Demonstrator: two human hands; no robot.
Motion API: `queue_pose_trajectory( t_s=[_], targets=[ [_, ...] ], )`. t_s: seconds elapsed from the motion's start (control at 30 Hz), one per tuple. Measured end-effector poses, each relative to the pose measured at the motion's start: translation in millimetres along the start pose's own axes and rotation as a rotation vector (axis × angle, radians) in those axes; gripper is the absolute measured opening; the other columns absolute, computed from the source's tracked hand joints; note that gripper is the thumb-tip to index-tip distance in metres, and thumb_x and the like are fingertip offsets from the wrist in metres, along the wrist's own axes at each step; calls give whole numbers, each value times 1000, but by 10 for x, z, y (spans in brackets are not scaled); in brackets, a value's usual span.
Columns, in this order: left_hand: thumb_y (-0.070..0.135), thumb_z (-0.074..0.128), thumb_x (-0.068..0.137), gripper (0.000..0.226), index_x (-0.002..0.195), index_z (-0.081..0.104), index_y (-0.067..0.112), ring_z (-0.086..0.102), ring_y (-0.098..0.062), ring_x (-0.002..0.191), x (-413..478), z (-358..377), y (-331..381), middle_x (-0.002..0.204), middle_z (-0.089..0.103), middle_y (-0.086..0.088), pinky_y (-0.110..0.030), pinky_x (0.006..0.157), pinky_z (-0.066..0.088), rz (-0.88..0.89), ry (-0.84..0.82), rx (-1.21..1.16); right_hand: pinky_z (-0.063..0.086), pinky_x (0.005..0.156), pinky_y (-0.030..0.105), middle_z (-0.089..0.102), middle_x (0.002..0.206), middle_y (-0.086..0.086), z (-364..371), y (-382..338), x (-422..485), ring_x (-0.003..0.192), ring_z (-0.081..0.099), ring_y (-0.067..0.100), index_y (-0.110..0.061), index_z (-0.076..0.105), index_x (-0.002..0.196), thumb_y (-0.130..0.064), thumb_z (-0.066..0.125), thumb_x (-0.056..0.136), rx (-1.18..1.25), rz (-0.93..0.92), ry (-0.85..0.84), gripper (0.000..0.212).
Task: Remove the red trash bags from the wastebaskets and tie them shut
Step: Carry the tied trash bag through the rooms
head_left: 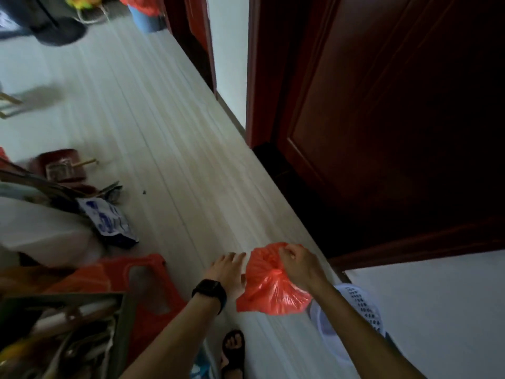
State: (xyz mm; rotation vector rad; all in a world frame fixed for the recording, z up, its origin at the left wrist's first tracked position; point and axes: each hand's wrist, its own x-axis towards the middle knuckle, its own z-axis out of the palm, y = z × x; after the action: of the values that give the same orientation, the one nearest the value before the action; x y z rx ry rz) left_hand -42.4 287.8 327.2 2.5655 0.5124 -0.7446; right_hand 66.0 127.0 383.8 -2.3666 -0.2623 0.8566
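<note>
A small red trash bag (270,285) hangs in the air above the pale floor, bunched at a knot in its middle. My right hand (299,262) grips the bag's gathered top. My left hand (228,272), with a black watch on the wrist, rests against the bag's left side with its fingers spread. A white perforated wastebasket (358,310) stands below my right forearm, partly hidden by it. Far away at the top, a blue wastebasket (149,20) carries another red bag (136,4).
A dark red door (396,119) stands open on the right beside a white wall. A red plastic stool (142,291) and a cluttered box (62,335) sit at lower left. A blue-and-white packet (109,222) lies on the floor. My sandalled foot (233,348) is below.
</note>
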Motion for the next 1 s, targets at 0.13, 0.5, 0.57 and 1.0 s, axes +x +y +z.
queue_pose_trajectory(
  t_s=[0.13,0.5,0.57,1.0],
  targets=[
    [38,46,95,59,150,29,27,39,-24,138,-366,-1248,12,152,39,-1,-41,111,36,16,128,-65,41,73,32,70,97,18,-790,-1098,-275,97,64,35,-17,52,69,-37,47,99,-178,-44,-60,37],
    [41,48,96,46,142,42,38,45,-20,134,-1204,-3929,-432,154,38,5,-42,109,40,-33,578,6,51,69,33,69,77,-6,-1994,-3391,-650,74,64,9,-23,64,77,-46,68,85,-17,-450,144,24],
    [43,48,96,46,141,43,38,46,-20,133,-1292,-4334,-574,153,40,4,-42,107,41,-64,656,26,52,69,34,68,74,-3,-2112,-3814,-578,70,64,12,-21,64,77,-40,69,86,91,-521,171,22],
    [42,50,92,46,138,47,39,53,-22,125,-857,-6112,-1771,139,55,4,-40,96,44,-383,858,42,56,67,32,69,79,10,-2087,-5872,1053,73,67,20,-8,67,88,-17,70,89,271,-713,-142,9]
  ],
)
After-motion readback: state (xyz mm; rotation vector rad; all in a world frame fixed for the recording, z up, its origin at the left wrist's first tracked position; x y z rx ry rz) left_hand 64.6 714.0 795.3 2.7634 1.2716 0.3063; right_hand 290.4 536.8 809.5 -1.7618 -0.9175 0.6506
